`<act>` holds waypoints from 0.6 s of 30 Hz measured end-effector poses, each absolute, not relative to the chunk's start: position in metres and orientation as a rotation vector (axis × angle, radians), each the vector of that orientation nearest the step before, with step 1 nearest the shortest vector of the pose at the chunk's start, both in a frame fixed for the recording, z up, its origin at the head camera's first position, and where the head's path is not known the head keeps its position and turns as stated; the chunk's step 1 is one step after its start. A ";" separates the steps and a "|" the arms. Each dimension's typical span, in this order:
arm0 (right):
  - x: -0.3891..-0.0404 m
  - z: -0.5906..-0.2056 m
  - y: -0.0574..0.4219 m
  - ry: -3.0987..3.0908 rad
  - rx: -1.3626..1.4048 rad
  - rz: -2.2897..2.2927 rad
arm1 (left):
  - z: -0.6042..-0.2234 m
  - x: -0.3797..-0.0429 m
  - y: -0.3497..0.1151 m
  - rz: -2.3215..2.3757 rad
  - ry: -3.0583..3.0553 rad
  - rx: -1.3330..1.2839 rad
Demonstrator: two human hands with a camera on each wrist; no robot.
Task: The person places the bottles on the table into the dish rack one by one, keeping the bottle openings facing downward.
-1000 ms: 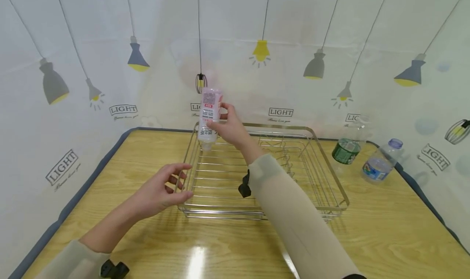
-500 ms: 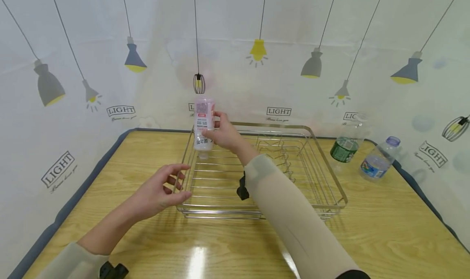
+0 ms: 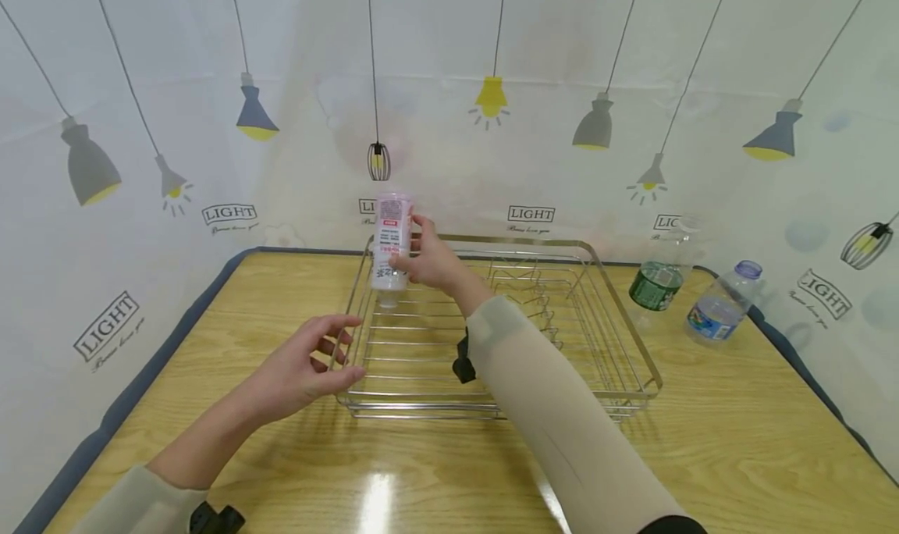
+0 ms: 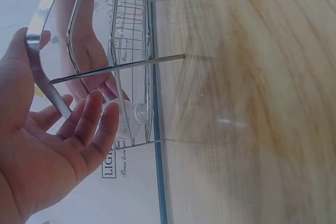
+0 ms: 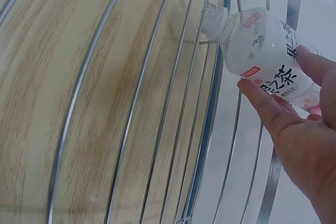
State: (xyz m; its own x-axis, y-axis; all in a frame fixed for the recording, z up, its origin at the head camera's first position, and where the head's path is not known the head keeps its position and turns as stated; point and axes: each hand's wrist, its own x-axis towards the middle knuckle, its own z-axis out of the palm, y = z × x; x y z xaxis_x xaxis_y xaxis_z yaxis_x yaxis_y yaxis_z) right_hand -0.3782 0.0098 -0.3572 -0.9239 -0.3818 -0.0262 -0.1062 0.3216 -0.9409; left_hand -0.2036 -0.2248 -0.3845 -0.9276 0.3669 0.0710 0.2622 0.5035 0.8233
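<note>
In the head view my right hand (image 3: 435, 261) grips a clear plastic bottle (image 3: 391, 241) with a white and pink label. The bottle is upside down over the back left part of a wire dish rack (image 3: 485, 400). In the right wrist view the uncapped neck of the bottle (image 5: 257, 40) is close to the rack's wires; contact cannot be told. My left hand (image 3: 302, 366) is at the rack's left side, thumb and index finger reaching over the rim. From the left wrist view, the left hand (image 4: 58, 156) has its thumb hooked past the rim, other fingers loosely bent.
Two plastic bottles stand right of the rack: one with a green label (image 3: 656, 286), one with a blue label (image 3: 716, 315) and purple neck. The wooden table (image 3: 744, 432) meets a lamp-printed cloth backdrop (image 3: 449, 151) at the back and sides.
The right hand has lowered the upside-down bottle a little, into the rack's back left area. The left hand stays at the rim. The view has shifted slightly.
</note>
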 end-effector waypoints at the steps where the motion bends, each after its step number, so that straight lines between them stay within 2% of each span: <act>1: -0.378 -0.357 0.011 2.346 -0.443 -1.631 | -0.385 -0.204 -0.225 1.406 2.625 0.547; 18: -0.378 -0.357 0.014 2.351 -0.441 -1.588 | -0.383 -0.202 -0.225 1.401 2.627 0.538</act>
